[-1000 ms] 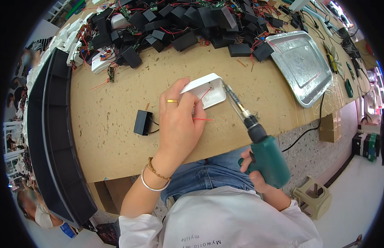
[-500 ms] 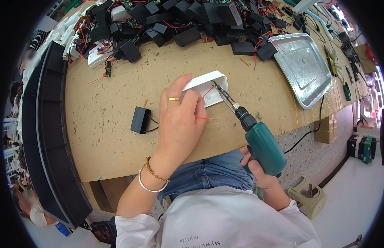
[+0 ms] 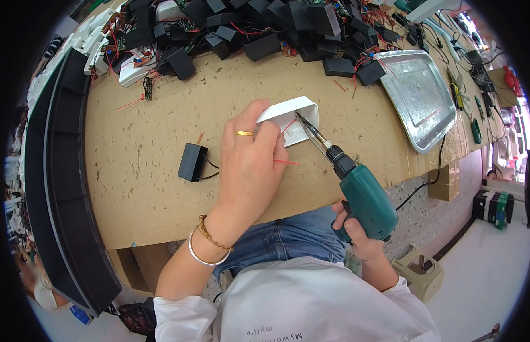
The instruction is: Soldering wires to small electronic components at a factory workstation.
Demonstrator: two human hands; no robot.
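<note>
My left hand grips a white open plastic case by its left end, fingers curled over the wall. Red wires poke out by the fingers and inside the case. In my right hand is a green pistol-shaped soldering gun, held by its handle. Its metal tip reaches into the case near the far wall; exact contact is too small to tell. Left of my left hand a black box with a black cable rests on the cardboard-covered table.
Along the far side lie heaped black boxes with wires and circuit boards. A metal tray stands at the right, with pliers beyond it. A long black divided bin borders the left. The gun's cable crosses the table's right edge.
The view has shifted slightly. Both hands keep their holds, and the soldering gun's tip stays inside the white case with hardly any movement.
</note>
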